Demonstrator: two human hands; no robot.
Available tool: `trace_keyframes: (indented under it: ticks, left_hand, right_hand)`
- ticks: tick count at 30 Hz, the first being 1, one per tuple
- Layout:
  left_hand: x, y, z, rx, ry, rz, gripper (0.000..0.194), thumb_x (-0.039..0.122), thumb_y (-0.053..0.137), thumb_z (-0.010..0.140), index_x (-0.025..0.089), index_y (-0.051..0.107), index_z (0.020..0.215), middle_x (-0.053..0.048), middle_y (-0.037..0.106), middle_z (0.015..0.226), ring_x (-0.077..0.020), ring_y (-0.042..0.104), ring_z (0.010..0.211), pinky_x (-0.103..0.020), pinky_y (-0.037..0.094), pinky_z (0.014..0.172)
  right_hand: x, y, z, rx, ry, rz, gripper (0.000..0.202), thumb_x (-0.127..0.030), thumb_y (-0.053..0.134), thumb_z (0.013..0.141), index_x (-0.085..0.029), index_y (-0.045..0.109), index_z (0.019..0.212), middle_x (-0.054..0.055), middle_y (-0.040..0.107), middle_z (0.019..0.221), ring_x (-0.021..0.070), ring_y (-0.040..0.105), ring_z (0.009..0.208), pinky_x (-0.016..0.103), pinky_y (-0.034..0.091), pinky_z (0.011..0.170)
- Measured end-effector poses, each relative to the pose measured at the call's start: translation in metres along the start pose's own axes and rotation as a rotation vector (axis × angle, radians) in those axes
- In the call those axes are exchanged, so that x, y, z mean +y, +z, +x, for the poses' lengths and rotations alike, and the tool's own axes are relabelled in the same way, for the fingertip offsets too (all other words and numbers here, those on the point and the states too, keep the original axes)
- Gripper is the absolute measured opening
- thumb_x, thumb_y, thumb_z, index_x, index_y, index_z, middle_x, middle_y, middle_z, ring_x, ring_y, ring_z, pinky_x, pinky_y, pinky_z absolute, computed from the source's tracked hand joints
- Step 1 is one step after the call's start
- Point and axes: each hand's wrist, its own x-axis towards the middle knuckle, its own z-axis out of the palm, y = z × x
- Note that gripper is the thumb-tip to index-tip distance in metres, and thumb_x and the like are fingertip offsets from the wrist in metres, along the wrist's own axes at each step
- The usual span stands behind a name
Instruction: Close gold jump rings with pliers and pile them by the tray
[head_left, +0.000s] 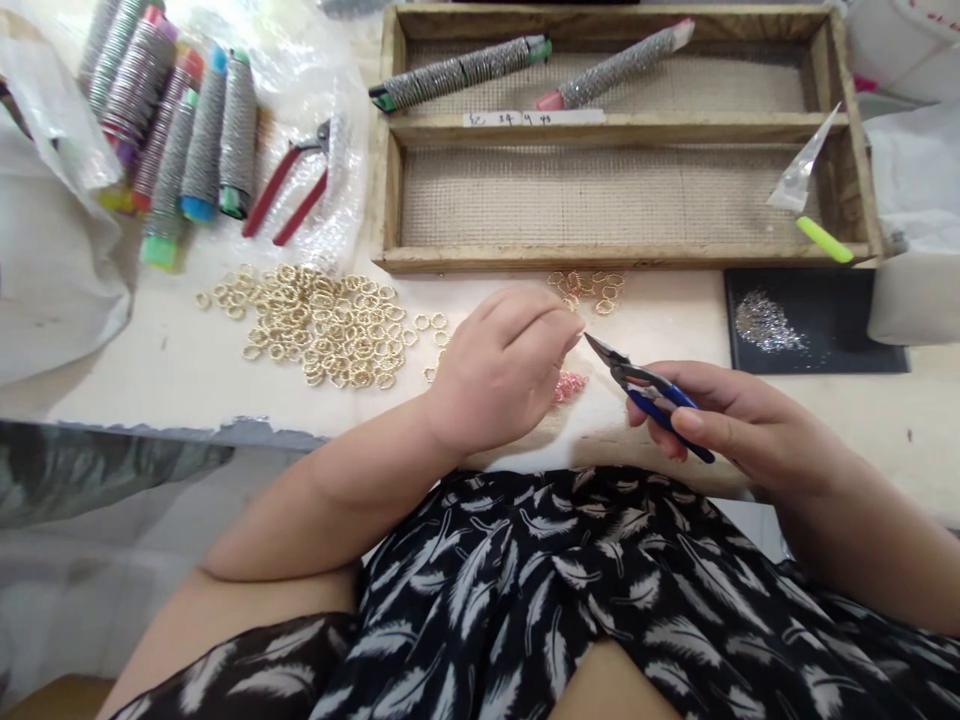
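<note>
Gold rings (322,325), blue-handled pliers (636,378) and a wooden tray (622,130) suggest a craft workshop.

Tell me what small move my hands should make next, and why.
Probably nudge the pliers slightly toward the fingertips of your left hand. Your right hand holds the pliers with the tip aimed there and close by; whether it touches, or what your left hand pinches, if anything, I can't tell.

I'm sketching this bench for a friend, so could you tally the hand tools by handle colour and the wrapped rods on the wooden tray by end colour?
Blue-handled pliers, in the right hand: 1
Red-handled tool: 1
Green-ended rod, on the wooden tray: 1
Pink-ended rod, also there: 1
Total: 4
</note>
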Motion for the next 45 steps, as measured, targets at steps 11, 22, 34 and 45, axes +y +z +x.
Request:
trace_keyframes:
  ticks: [11,22,34,45]
  left_hand:
    - [0.001,0.001,0.001,0.022,0.009,-0.001,0.012,0.009,0.062,0.098,0.017,0.067,0.105,-0.01,0.078,0.101,-0.019,0.073,0.092,-0.031,0.063,0.085]
    - [0.003,-0.003,0.001,0.012,-0.054,-0.11,0.012,0.01,0.064,0.098,0.018,0.07,0.104,-0.008,0.079,0.1,-0.0176,0.073,0.091,-0.031,0.063,0.082]
    - [0.0,-0.005,0.004,-0.057,-0.812,-0.869,0.021,0.015,0.062,0.093,0.02,0.068,0.113,0.0,0.078,0.086,-0.0095,0.07,0.064,-0.024,0.063,0.063]
    - [-0.005,-0.007,0.009,-0.145,-0.962,-0.93,0.005,0.018,0.069,0.092,0.017,0.073,0.094,0.001,0.073,0.075,-0.0083,0.066,0.056,-0.022,0.059,0.056]
  right_hand:
    - [0.002,0.001,0.0,-0.037,-0.017,0.041,0.03,-0.051,0.078,0.098,-0.023,0.078,0.109,-0.002,0.064,0.078,0.0125,0.057,0.066,0.022,0.051,0.06]
    - [-0.003,0.001,-0.001,0.001,-0.081,-0.104,0.031,-0.053,0.074,0.1,-0.023,0.076,0.105,-0.002,0.062,0.073,0.015,0.053,0.059,0.028,0.047,0.057]
    - [-0.001,-0.004,-0.005,0.127,-0.037,-0.317,0.028,-0.052,0.076,0.094,-0.024,0.078,0.1,0.002,0.07,0.077,0.0202,0.066,0.068,0.037,0.063,0.074]
    - [0.008,-0.01,-0.005,0.214,-0.07,-0.432,0.035,-0.056,0.077,0.092,-0.025,0.08,0.107,0.005,0.076,0.086,0.0213,0.068,0.069,0.036,0.062,0.071]
